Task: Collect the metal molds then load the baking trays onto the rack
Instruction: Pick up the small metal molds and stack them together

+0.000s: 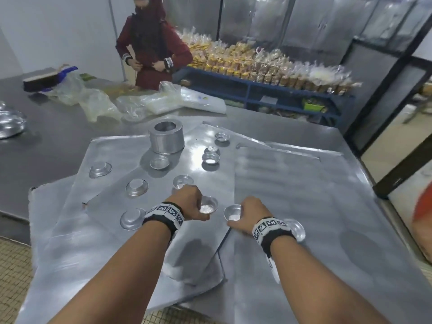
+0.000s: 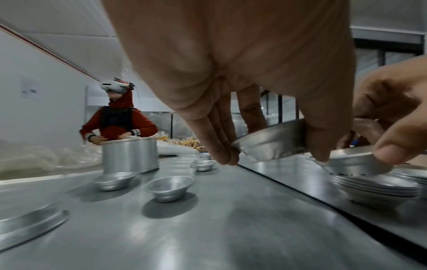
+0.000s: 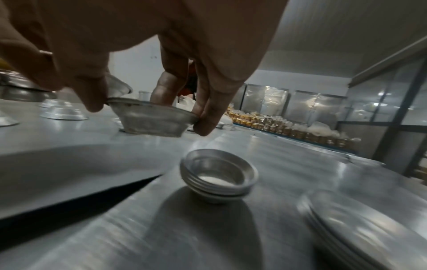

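Two small metal molds are shown being lifted from overlapping baking trays (image 1: 292,183) on a steel counter (image 1: 46,146). The left hand (image 1: 189,202) is closed by thumb and fingertips (image 2: 227,155) on the rim of one mold (image 1: 208,205); the right hand (image 1: 247,215) pinches the rim of a second mold (image 1: 232,212) in the same way, just beside the first. Both molds are held clear of the tray surface, as the wrist views indicate.

The molds are judged to be thin, light and stiff, with smooth, probably slippery walls; a hold across the flared rim, as shown, is judged the surest, and nesting them should be easy. A short nested stack (image 3: 218,178) stands on the right-hand tray below the right hand, with a pile of wider shallow pans (image 3: 360,230) near it.

Further loose molds (image 1: 136,187) are scattered over the left tray, several inverted. A tall metal cylinder (image 1: 166,136) stands at the far end among them and would have to be removed before the trays are carried. Crumpled plastic bags (image 1: 98,101) lie beyond, and a second person (image 1: 149,43) stands at the far side of the counter. No rack can be identified with certainty.
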Available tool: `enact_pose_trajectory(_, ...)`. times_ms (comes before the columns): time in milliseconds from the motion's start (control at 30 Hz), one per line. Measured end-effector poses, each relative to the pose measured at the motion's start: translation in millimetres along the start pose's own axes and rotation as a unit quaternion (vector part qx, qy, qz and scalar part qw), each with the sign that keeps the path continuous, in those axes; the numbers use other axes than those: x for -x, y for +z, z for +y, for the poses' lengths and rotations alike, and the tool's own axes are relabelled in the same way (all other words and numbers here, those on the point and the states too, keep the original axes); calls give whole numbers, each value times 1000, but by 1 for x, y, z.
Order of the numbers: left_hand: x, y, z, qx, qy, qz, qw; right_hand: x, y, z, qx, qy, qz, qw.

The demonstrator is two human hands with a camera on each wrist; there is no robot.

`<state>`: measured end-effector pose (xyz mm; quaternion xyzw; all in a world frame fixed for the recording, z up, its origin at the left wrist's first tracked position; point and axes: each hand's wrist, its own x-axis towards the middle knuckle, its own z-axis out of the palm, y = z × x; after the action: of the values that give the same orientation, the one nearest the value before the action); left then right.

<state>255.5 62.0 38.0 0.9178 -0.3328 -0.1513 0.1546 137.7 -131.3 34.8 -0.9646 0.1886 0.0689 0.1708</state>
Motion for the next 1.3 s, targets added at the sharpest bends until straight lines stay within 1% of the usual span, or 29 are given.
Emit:
enact_pose_trajectory(167,-25,18,47,-31,18,-23,999,14,-13,48,-8,34,23,999)
enact_pose_trajectory(267,-33,32,70,-9,31,-24,999,22,-19,73,-29,66,31,997)
enact_pose_trajectory(367,-40,43,89,15,58,-22,998,26,-22,95,-33,78,34,996)
enact_pose_trajectory(467,-46,52,106,14,79,-22,997,28,-24,116,-35,101,33,994)
enact_pose_trajectory(567,-50,60,118,5,80,-34,996,28,-24,133,-33,112,29,993)
enact_pose_trajectory(867,-64,84,129,-20,75,-44,996,22,-19,162,-39,127,22,991)
enact_pose_trajectory(1200,-72,93,124,-14,84,-30,996,14,-11,170,-44,102,3,994)
enact_pose_trajectory(1300,-73,93,124,-17,82,-30,996,12,-13,172,-34,86,-17,996)
